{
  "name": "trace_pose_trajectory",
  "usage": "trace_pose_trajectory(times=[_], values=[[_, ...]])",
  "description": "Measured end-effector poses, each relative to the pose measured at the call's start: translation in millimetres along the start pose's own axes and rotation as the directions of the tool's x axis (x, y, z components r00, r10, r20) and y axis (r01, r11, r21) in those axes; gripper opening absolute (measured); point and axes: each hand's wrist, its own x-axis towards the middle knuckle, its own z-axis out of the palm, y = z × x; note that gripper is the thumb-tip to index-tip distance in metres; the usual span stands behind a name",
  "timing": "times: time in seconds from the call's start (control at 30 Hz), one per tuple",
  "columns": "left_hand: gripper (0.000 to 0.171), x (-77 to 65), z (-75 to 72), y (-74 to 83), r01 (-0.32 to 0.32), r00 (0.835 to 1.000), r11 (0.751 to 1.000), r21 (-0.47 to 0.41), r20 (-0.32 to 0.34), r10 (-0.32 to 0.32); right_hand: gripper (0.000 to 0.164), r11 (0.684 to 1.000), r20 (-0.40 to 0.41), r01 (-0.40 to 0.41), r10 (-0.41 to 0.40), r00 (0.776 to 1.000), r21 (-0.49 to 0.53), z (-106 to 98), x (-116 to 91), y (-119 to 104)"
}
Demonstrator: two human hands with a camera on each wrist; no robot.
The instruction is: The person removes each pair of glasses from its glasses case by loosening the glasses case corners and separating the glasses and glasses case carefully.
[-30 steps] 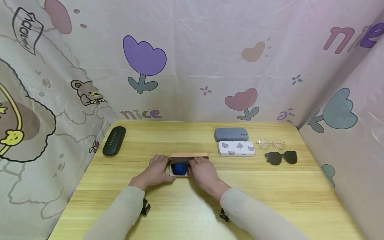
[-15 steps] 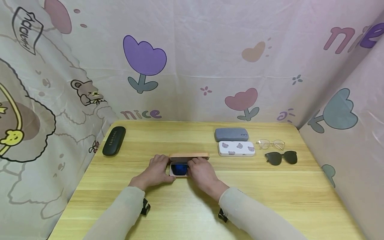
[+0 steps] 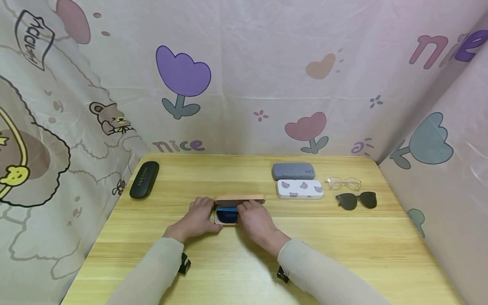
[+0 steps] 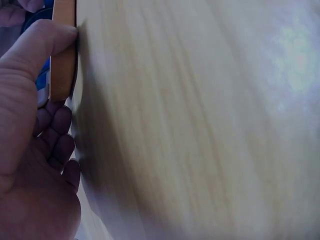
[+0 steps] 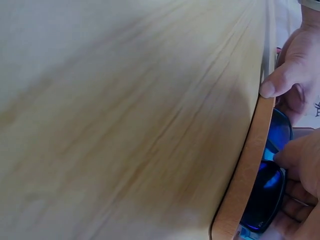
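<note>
A tan-orange glasses case [image 3: 239, 197] stands with its lid up at the table's middle. Dark sunglasses with blue-reflecting lenses [image 3: 227, 217] are in it, tilted, with a bright blue strip along their upper edge. My left hand [image 3: 196, 217] grips the case's left end; in the left wrist view its thumb [image 4: 42, 42] presses the front wall [image 4: 64, 75]. My right hand [image 3: 258, 220] reaches into the right half and covers part of the sunglasses. From the right wrist, its curled fingers and thumb pinch the sunglasses [image 5: 263, 197] near the bridge.
A black glasses case [image 3: 145, 179] lies at the far left. To the right are a grey-blue case [image 3: 293, 171], a white bear-print case [image 3: 300, 189], thin-framed clear glasses [image 3: 344, 183] and black sunglasses [image 3: 356, 200]. A printed curtain [image 3: 236, 84] rises behind the table [image 3: 244, 271].
Within the case the sunglasses have tilted, and a lighter blue strip now shows at their upper edge. The right hand has shifted very slightly left. My left hand keeps its place on the case.
</note>
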Motion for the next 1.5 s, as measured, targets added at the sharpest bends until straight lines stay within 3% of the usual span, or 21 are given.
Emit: trace_pose_trajectory(times=[0.43, 0.73, 1.17, 1.5], values=[[0.080, 2.6, -0.7, 3.1, -0.003, 1.000, 1.000, -0.011, 0.003, 0.003, 0.016, 1.000, 0.006, 0.000, 0.000, 1.000, 0.008, -7.1, -2.5, 4.6], [0.078, 2.2, -2.2, 3.9, -0.012, 1.000, 1.000, -0.006, 0.009, 0.012, 0.021, 0.999, 0.102, 0.036, -0.039, 0.994, 0.035, -28.6, -6.4, 11.1], [0.079, 2.8, 0.3, 3.0, 0.003, 1.000, 1.000, 0.004, 0.015, -0.003, 0.024, 0.997, 0.079, 0.014, -0.020, 0.997, 0.073, -45.5, -34.3, 40.0], [0.081, 0.4, 2.2, 1.0, 0.019, 1.000, 1.000, -0.014, 0.012, -0.019, 0.023, 0.987, 0.071, -0.092, 0.084, 0.994, 0.131, -60.5, -62.9, 72.9]])
